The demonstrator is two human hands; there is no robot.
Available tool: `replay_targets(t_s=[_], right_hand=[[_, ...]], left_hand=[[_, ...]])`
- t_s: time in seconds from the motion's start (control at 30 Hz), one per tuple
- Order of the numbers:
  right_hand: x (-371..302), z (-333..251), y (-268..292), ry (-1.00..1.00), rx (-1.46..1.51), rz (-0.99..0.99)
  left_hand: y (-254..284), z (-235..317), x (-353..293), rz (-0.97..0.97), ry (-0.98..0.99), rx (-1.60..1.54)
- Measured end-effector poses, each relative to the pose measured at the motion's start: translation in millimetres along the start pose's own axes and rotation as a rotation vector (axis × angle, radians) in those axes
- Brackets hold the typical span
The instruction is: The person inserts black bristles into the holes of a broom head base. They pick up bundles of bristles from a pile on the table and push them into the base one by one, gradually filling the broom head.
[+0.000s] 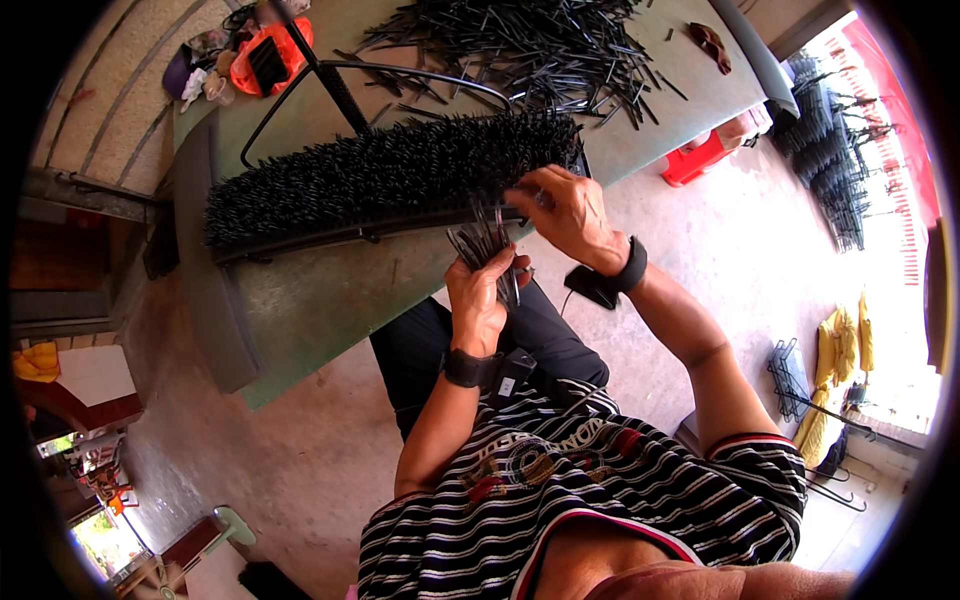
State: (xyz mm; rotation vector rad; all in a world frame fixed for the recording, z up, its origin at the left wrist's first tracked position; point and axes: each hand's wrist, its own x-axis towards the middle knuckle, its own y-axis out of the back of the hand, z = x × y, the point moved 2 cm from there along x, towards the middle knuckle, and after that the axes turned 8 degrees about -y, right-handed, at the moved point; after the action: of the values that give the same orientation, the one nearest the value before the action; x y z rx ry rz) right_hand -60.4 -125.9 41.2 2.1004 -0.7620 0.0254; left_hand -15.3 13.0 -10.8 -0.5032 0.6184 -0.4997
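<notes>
A left hand [478, 308] grips a bundle of thin dark strips [484, 243] at the centre of the frame.
Its fingers and thumb are closed around the bundle, whose ends fan upward; the right hand [580, 215], just above and to the right, has its fingers curled in near the right end of a long rack packed with black strips [380, 175], but blur hides whether it pinches anything. A loose pile of dark strips [540, 50] lies at top centre on the green table [310, 310].
</notes>
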Motion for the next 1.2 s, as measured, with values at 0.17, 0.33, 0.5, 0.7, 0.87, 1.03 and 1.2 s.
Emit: replay_targets(t_s=[0.17,0.33,0.5,0.7,0.87,1.03,1.2], right_hand=[[-19.3,16.5,-9.4,-0.353,0.363,-0.271],[-21.5,22.4,1.7,-0.545,0.714,-0.147],[-3.1,21.8,14.4,-0.284,0.586,0.311],[7.5,29.3,6.8,-0.097,0.370,0.392],[10.4,26.2,7.9,-0.052,0.276,0.370],[15.8,33.5,4.8,0.048,0.023,0.234],[21.2,28.7,10.8,0.125,-0.244,0.102]], left_hand=[[-4.5,-8.5,2.8,-0.059,-0.024,-0.039],[-5.6,-12.9,5.1,-0.018,-0.053,0.030],[-3.3,-12.9,3.2,-0.023,-0.048,0.010],[-4.8,-11.3,1.3,-0.031,-0.054,-0.012],[0.8,-14.2,3.9,-0.054,-0.054,-0.003],[-2.6,-9.5,1.6,-0.015,-0.033,-0.006],[-4.7,-6.6,-1.5,-0.018,-0.029,-0.006]])
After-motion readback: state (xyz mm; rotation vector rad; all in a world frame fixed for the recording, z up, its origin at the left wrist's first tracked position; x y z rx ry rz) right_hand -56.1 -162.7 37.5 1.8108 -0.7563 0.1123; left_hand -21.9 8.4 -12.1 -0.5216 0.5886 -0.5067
